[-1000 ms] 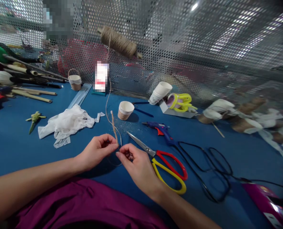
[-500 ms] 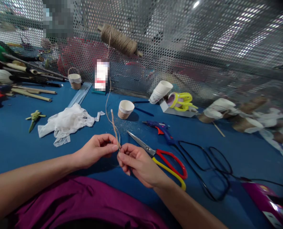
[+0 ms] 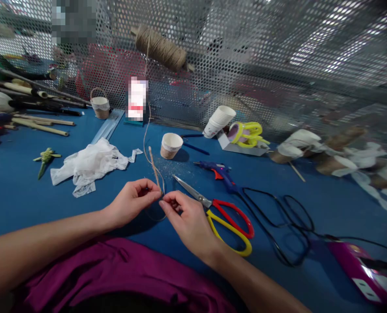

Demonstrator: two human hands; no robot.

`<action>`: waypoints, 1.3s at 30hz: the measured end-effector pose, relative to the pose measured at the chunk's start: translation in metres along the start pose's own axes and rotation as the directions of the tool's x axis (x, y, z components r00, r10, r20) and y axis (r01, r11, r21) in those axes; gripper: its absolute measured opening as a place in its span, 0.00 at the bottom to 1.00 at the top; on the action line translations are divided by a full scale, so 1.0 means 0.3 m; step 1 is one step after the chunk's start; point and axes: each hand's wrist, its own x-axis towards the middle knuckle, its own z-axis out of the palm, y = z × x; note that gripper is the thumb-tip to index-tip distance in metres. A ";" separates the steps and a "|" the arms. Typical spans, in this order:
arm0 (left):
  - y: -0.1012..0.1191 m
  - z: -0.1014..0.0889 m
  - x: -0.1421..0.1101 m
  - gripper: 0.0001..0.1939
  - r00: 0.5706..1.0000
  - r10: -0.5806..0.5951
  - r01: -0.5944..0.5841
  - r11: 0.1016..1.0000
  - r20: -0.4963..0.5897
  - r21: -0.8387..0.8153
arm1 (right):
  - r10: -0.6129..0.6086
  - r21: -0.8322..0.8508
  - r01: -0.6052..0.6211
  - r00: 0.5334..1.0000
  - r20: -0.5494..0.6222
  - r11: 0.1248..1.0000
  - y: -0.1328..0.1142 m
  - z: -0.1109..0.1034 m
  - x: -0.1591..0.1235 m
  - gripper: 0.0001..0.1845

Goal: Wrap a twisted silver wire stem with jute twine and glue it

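My left hand (image 3: 131, 201) pinches the lower part of a thin twine-wrapped stem (image 3: 153, 165), which points up and away from me. Close beside it, thumb and fingers of my right hand (image 3: 188, 221) are pinched together at the stem's bottom end; what lies between them is too small to make out. Loose twine (image 3: 145, 138) runs from a large spool (image 3: 161, 48) on the mesh down to the stem. Beyond the hands stands a small paper cup (image 3: 171, 147) wrapped in brown with a white trim. Scissors (image 3: 207, 201) with red and yellow handles lie beside my right hand.
A blue glue gun (image 3: 224, 176) and its black cord lie to the right, with a purple power strip (image 3: 359, 274). White lace (image 3: 92, 165) lies left. Stacked cups (image 3: 218, 121), a handled cup (image 3: 101, 108) and a phone (image 3: 136, 99) stand along the perforated screen.
My right fingers have shifted slightly and closed up at the stem's lower end. My left hand keeps its pinch. The whole view has moved a little.
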 end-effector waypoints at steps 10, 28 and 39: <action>0.005 -0.004 -0.003 0.11 0.998 -0.041 0.047 0.990 0.048 -0.132 | 0.122 0.286 -0.154 0.984 0.128 0.946 0.001 -0.008 0.005 0.05; 0.017 -0.015 0.002 0.15 0.982 -0.102 0.145 0.945 0.158 -0.292 | 0.154 0.512 -0.275 0.952 0.266 0.814 0.000 -0.011 0.012 0.08; 0.015 -0.014 0.015 0.13 0.973 -0.098 0.170 0.916 0.209 -0.363 | 0.178 0.663 -0.345 0.934 0.309 0.664 0.007 -0.003 0.014 0.10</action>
